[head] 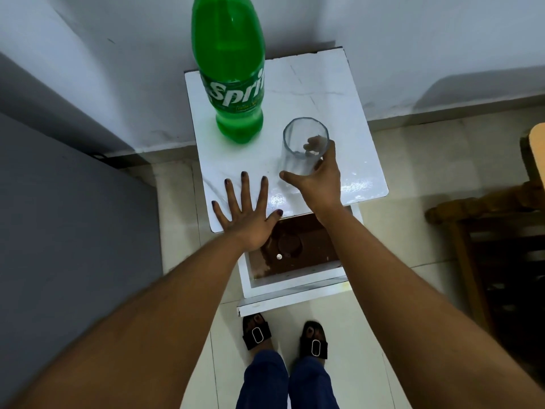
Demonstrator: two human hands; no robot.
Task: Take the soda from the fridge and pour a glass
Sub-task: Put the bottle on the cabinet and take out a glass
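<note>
A tall green Sprite bottle (231,69) stands upright at the back left of a small white table (318,93); its cap is cut off by the top of the frame. To its right stands a clear empty glass (303,146). My right hand (320,181) wraps around the glass from the right and front, fingers behind it, thumb in front. My left hand (246,211) lies flat on the table's front left edge, fingers spread, holding nothing.
The table has a lower brown shelf (298,246) below its front edge. A grey fridge side (67,231) fills the left. A wooden chair (501,219) stands at the right. White walls close the back. My sandalled feet (283,338) stand on the tiled floor.
</note>
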